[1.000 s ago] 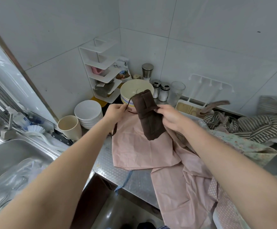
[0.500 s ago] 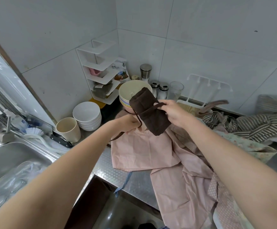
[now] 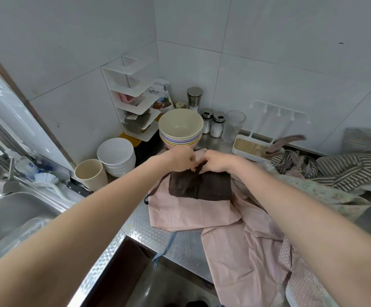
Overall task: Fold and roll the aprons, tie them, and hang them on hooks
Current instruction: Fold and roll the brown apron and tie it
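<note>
Centre of the frame: the rolled brown apron (image 3: 200, 186) lies crosswise on the pink apron (image 3: 193, 209), which is spread over the metal bench (image 3: 180, 242) and hangs off its near edge at lower right. Both hands meet at the roll's upper edge, so the bundle sits directly below and just in front of the grip. The left hand (image 3: 179, 159) has its fingers curled and pinching the brown tie strap (image 3: 196, 170); the right hand (image 3: 216, 161) is likewise clamped on that strap, fingertips touching the left hand's. A loose length of strap loops off the roll's left end over the pink cloth.

Upper centre: a stack of coloured bowls (image 3: 181, 129) stands just behind the hands. Left of it are white bowls (image 3: 116, 155) and a beige cup (image 3: 90, 175); a white corner shelf (image 3: 133, 107) stands against the wall. Right of centre: a white hook rack (image 3: 278, 113) with a tray at its foot. Far right: a striped apron (image 3: 346, 168) lies crumpled. Left edge: a steel sink (image 3: 14, 213).
</note>
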Demonstrator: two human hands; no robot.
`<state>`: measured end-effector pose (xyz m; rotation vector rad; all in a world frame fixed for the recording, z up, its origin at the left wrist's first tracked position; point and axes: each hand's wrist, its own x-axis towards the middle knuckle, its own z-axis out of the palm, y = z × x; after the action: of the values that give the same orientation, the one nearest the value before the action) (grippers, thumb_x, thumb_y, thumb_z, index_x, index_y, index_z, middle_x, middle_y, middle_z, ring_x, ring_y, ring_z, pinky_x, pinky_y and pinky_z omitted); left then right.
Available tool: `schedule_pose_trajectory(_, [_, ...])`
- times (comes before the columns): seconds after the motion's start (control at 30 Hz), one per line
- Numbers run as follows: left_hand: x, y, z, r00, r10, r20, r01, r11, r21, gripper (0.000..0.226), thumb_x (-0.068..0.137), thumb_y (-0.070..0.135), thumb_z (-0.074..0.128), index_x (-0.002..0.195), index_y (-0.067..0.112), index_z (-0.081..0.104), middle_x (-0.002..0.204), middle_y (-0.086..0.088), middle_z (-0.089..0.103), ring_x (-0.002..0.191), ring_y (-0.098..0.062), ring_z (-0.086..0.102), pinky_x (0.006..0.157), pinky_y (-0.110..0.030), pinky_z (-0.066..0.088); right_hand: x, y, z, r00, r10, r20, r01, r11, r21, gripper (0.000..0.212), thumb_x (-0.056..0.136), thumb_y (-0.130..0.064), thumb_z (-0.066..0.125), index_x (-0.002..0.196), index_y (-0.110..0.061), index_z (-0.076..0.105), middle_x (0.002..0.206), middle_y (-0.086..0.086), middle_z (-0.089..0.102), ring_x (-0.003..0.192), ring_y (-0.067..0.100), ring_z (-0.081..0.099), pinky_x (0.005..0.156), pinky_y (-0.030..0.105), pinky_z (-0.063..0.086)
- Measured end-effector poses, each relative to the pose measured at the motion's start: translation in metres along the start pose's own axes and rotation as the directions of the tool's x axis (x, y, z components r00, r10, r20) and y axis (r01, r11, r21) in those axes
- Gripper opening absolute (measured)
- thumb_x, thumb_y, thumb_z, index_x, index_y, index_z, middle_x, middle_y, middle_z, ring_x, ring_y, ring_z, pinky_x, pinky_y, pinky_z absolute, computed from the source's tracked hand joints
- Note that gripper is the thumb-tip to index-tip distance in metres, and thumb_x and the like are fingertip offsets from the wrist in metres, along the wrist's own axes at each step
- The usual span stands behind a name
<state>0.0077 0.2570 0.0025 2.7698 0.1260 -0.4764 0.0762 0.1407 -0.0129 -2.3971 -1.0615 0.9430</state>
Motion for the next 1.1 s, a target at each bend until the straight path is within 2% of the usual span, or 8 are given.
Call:
schedule_pose_trajectory(0.2, [-0.008, 0.006, 0.024, 0.99, 0.016, -0.14, -0.009, 0.999, 0.048, 0.031, 0.099, 0.022, 0.04, 0.106, 0.002, 0.063, 0.109, -0.016, 0.063, 0.103, -0.031, 0.057, 0.083, -0.033, 0.042, 0.004, 0.019, 0.01, 0.944, 0.236, -0.229, -0.035, 0.764, 0.645, 0.021, 0.09, 0.003, 0.054, 0.078, -0.01, 0.066, 0.049, -0.016, 0.062, 0.063, 0.007, 0.055, 0.056, 0.011, 0.043])
schedule_pose_trajectory(0.37, [-0.012, -0.007, 0.044, 0.946, 0.036, -0.323, -0.073, 0.992, -0.103, 0.032, 0.099, 0.022, 0.041, 0.087, 0.002, 0.063, 0.083, -0.01, 0.063, 0.077, -0.021, 0.058, 0.071, -0.029, 0.041, 0.0, 0.028, 0.007, 0.928, 0.311, -0.207, 0.034, 0.482, 0.876, 0.027, 0.092, 0.002, 0.052, 0.069, -0.009, 0.061, 0.045, -0.006, 0.062, 0.048, 0.009, 0.059, 0.05, 0.015, 0.049])
schedule_pose_trajectory(0.47, [-0.02, -0.017, 0.04, 0.988, 0.027, -0.154, -0.1, 0.868, -0.486, 0.034, 0.098, 0.018, 0.045, 0.069, 0.006, 0.059, 0.06, 0.001, 0.051, 0.052, -0.003, 0.045, 0.06, -0.02, 0.035, -0.005, 0.032, 0.006, 0.937, 0.279, -0.211, 0.086, 0.402, 0.912, 0.025, 0.093, 0.001, 0.05, 0.074, -0.01, 0.062, 0.05, -0.007, 0.065, 0.049, 0.003, 0.061, 0.053, 0.012, 0.051])
schedule_pose_trajectory(0.6, [-0.03, -0.034, 0.033, 0.965, 0.12, 0.234, 0.155, 0.461, -0.874, 0.028, 0.097, 0.02, 0.048, 0.075, 0.012, 0.064, 0.059, 0.006, 0.047, 0.058, -0.008, 0.036, 0.064, -0.019, 0.035, -0.016, 0.037, -0.002, 0.979, 0.101, -0.179, 0.143, 0.294, 0.945, 0.025, 0.093, 0.006, 0.043, 0.09, -0.007, 0.064, 0.073, -0.001, 0.072, 0.081, 0.014, 0.064, 0.073, 0.019, 0.056])
schedule_pose_trajectory(0.73, [-0.026, -0.047, 0.027, 0.872, 0.202, 0.446, 0.278, 0.545, -0.791, 0.014, 0.092, 0.007, 0.051, 0.088, 0.009, 0.064, 0.077, -0.002, 0.051, 0.071, -0.011, 0.043, 0.072, -0.021, 0.041, -0.03, 0.034, -0.017, 0.967, -0.185, 0.176, -0.068, 0.478, 0.876, 0.03, 0.088, 0.003, 0.045, 0.101, -0.009, 0.069, 0.096, 0.007, 0.072, 0.09, 0.019, 0.068, 0.088, 0.031, 0.054])
schedule_pose_trajectory(0.87, [-0.015, -0.044, 0.017, 0.904, 0.085, 0.418, 0.294, 0.588, -0.754, 0.013, 0.094, 0.001, 0.047, 0.092, 0.0, 0.059, 0.092, -0.013, 0.053, 0.087, -0.019, 0.049, 0.078, -0.021, 0.044, -0.029, 0.012, -0.026, 0.891, -0.052, 0.451, -0.18, 0.871, 0.456, 0.029, 0.091, 0.004, 0.049, 0.116, -0.002, 0.06, 0.084, -0.001, 0.073, 0.081, 0.013, 0.069, 0.085, 0.03, 0.055])
schedule_pose_trajectory(1.0, [-0.007, -0.017, 0.017, 0.988, 0.014, 0.156, 0.075, 0.834, -0.547, 0.018, 0.094, 0.011, 0.051, 0.099, 0.004, 0.067, 0.082, -0.002, 0.06, 0.068, -0.009, 0.051, 0.061, -0.014, 0.041, -0.008, 0.007, -0.004, 0.977, 0.08, 0.196, -0.044, 0.983, -0.181, 0.029, 0.082, -0.013, 0.068, 0.111, -0.014, 0.069, 0.104, 0.001, 0.069, 0.095, 0.018, 0.06, 0.089, 0.031, 0.048])
schedule_pose_trajectory(1.1, [0.001, -0.008, 0.046, 0.997, -0.01, -0.072, -0.008, 0.968, -0.252, 0.021, 0.092, 0.013, 0.052, 0.106, 0.008, 0.066, 0.1, -0.008, 0.067, 0.093, -0.021, 0.061, 0.076, -0.023, 0.044, 0.007, 0.028, 0.034, 0.983, 0.02, -0.184, -0.071, 0.96, -0.272, 0.022, 0.077, -0.015, 0.067, 0.098, -0.02, 0.072, 0.095, 0.004, 0.067, 0.092, 0.025, 0.06, 0.079, 0.033, 0.05])
